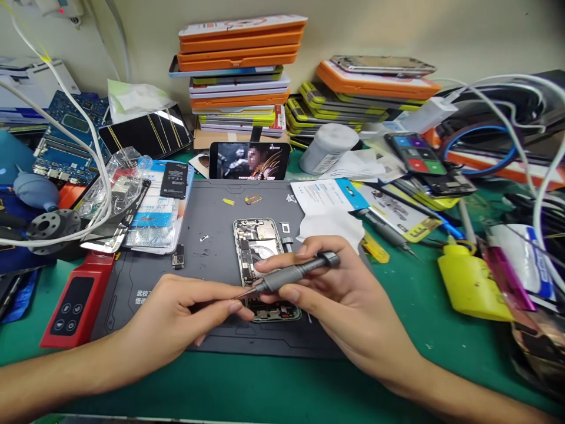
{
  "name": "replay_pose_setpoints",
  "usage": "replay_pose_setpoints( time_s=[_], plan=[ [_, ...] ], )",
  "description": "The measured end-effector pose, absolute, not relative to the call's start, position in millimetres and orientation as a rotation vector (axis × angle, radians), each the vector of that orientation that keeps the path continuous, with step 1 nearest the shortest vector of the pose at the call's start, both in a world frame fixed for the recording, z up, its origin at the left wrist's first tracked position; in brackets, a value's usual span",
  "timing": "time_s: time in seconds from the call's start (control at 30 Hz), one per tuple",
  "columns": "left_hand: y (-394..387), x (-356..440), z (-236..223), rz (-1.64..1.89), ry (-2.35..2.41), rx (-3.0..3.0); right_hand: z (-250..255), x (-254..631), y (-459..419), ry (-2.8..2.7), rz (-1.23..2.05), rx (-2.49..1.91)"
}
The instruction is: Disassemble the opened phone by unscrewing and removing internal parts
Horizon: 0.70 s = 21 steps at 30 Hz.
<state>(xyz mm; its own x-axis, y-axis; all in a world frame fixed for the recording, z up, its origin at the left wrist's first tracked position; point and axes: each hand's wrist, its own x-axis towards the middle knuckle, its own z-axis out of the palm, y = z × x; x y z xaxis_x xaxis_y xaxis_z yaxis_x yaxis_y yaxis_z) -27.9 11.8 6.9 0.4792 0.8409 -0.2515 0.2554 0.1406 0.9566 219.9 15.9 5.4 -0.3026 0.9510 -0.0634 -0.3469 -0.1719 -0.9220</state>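
My right hand (348, 294) grips a grey precision screwdriver (289, 275), its thin bit slanting down to the left. At the bit's end, the thumb and forefinger of my left hand (189, 309) are pinched together; whatever lies between them is too small to make out. Beneath both hands an opened phone (260, 231) lies on the grey work mat (212, 235), its inner parts exposed and its middle partly hidden by my fingers. A small SIM tray (285, 227) rests beside the phone's upper right edge. To the left on the mat is a small camera module (178, 257).
A phone with a lit screen (249, 161) leans at the back before stacked orange boxes (241, 41). A red device (73, 300) stands left, a yellow bottle (472, 280) right. White cables (103, 176) hang at the left; another screwdriver (386, 229) lies right of the mat.
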Motion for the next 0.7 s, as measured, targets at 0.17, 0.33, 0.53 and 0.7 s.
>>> replay_pose_setpoints(
  time_s=[0.17,0.33,0.53,0.7],
  plan=[
    [12.5,-27.4,8.3,0.545,1.055,1.412,5.3,220.5,14.0,-1.082,1.645,-0.888],
    [13.3,-25.2,10.7,0.533,1.052,1.398,6.5,220.0,13.4,-1.097,1.634,-0.906],
    [12.3,-27.2,11.4,0.533,1.051,1.397,8.0,217.1,13.9,-1.100,1.599,-0.919],
    [12.1,-28.0,9.5,0.561,1.050,1.386,8.7,216.2,15.1,-1.084,1.608,-0.908]
  ],
)
